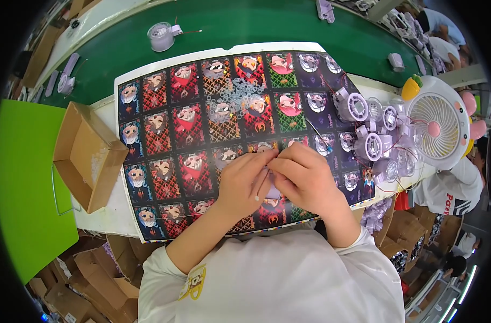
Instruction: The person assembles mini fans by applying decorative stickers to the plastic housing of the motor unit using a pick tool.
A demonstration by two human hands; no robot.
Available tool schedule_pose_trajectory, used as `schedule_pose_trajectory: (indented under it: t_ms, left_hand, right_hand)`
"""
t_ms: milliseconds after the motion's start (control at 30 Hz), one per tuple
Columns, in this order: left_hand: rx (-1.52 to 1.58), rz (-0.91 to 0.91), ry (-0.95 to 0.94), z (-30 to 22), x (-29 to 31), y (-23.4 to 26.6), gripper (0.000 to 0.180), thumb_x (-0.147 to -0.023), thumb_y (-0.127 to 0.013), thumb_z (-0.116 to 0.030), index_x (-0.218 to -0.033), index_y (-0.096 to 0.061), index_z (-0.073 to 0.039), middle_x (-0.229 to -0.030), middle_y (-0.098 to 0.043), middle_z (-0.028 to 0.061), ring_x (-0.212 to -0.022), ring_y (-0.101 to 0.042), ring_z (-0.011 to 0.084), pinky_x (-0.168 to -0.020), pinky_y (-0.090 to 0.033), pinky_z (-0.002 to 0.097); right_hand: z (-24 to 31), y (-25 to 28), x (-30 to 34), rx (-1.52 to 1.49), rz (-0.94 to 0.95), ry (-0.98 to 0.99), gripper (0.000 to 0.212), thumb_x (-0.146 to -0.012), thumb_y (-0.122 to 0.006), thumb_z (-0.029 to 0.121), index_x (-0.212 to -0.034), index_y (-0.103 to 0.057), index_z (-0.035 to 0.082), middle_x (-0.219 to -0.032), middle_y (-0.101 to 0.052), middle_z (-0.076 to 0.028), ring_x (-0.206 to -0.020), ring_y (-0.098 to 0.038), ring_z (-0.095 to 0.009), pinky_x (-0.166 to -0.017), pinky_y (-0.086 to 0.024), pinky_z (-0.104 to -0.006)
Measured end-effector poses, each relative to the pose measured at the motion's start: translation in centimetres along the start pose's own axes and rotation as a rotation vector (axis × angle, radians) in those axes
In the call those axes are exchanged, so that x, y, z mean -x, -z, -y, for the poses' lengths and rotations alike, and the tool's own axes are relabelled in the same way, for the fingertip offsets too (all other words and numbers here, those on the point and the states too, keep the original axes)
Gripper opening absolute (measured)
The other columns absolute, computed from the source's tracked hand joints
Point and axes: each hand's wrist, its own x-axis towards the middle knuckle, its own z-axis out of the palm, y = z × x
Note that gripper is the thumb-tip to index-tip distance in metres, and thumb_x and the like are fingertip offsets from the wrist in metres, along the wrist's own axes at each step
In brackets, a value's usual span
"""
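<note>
My left hand (244,180) and my right hand (305,177) meet over the middle of a printed sheet, fingertips pinched close together. Between them is a lavender plastic part (274,191), mostly covered by the fingers. Thin wires run from it under my left fingers to a small white connector (257,198). Beyond the hands, a loose pile of small clear rings (237,94) lies on the sheet. A thin tool with a blue end (326,146) rests just right of my right hand. Farther right sit several lavender motor housings (372,145) with clear round cups and red wires.
The dark sheet of cartoon pictures (160,139) covers the white worktop. An open cardboard box (89,156) stands at left beside a green panel (35,188). A white fan (438,128) stands at right. Behind runs a green conveyor belt (224,33) carrying a clear-cupped part (162,36).
</note>
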Motion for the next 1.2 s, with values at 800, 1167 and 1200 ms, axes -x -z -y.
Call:
schedule_pose_trajectory:
  t_ms: [800,1167,1200]
  left_hand:
    - [0.150,0.076,0.116,0.2,0.4,0.4,0.040,-0.079,-0.062,0.001,-0.119,-0.062,0.001,-0.089,-0.066,0.0178,-0.073,-0.063,0.0339,-0.066,-0.050,0.0392]
    - [0.051,0.042,0.139,-0.6,0.0,-0.1,0.037,-0.079,-0.062,0.000,-0.115,-0.062,0.001,-0.089,-0.067,0.0186,-0.074,-0.065,0.0343,-0.065,-0.051,0.0406]
    - [0.046,0.037,0.133,-0.5,-0.1,-0.2,0.038,-0.078,-0.061,0.000,-0.116,-0.062,0.001,-0.087,-0.066,0.0182,-0.073,-0.065,0.0341,-0.065,-0.051,0.0406]
  right_hand:
    - [2.5,1.2,1.9,-0.014,0.105,-0.300,0.015,-0.086,-0.060,-0.001,-0.098,-0.054,0.002,-0.089,-0.056,-0.017,-0.075,-0.061,-0.039,-0.062,-0.051,-0.0457]
    - [3.6,-2.0,2.6,-0.016,-0.247,-0.462,0.019,-0.085,-0.059,-0.006,-0.102,-0.064,-0.001,-0.080,-0.058,-0.016,-0.066,-0.059,-0.034,-0.058,-0.048,-0.0395]
    - [3.5,-1.8,2.4,-0.041,-0.258,-0.495,0.019,-0.084,-0.058,-0.007,-0.101,-0.065,-0.001,-0.078,-0.058,-0.016,-0.065,-0.059,-0.033,-0.057,-0.047,-0.0391]
